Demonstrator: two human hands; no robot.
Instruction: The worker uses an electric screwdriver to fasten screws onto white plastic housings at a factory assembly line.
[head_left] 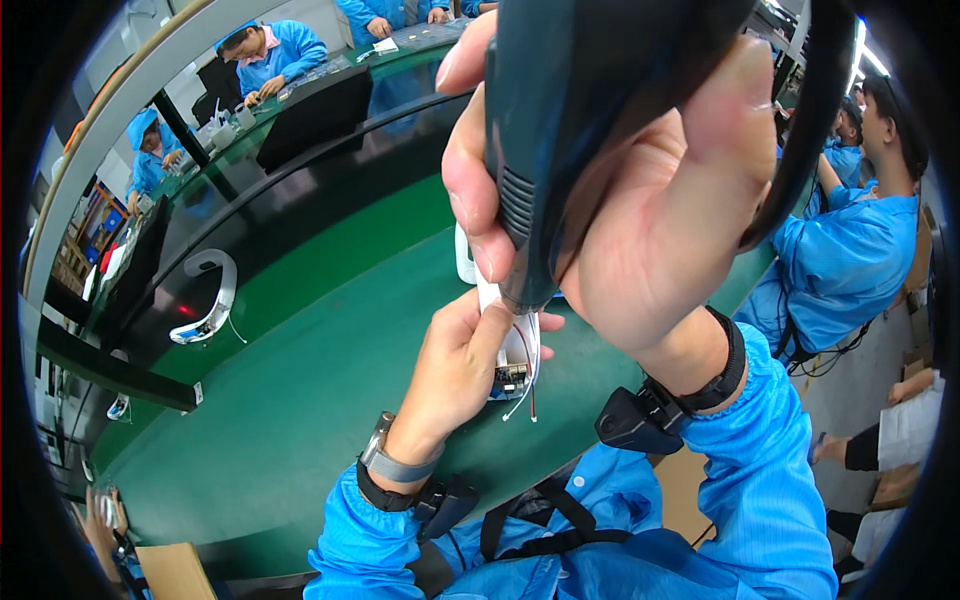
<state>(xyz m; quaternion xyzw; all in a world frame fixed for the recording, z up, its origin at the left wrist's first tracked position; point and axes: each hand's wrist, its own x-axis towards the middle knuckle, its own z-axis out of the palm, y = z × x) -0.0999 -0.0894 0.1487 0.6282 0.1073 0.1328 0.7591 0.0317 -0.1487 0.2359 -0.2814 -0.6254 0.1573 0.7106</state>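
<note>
In my right hand (pixel 660 230) is a dark electric screwdriver (pixel 560 100), upright and close to the camera, fingers wrapped round its body. Its lower end points down at a white plastic housing (pixel 515 350); whether the bit touches is hidden. My left hand (pixel 450 365) grips this housing over the green surface, thumb on top and fingertips showing on the far side. A small circuit board (pixel 511 379) sits in the housing's near end. Thin wires (pixel 533 395), one red and one white, hang from it with small connectors.
On the green conveyor belt (pixel 320 220) at left lies another curved white housing (pixel 222 300) with a loose wire. A dark rail runs behind the belt. A cable loop (pixel 800 150) hangs by my right hand. A person in blue (pixel 850 250) is at right; others work across the line.
</note>
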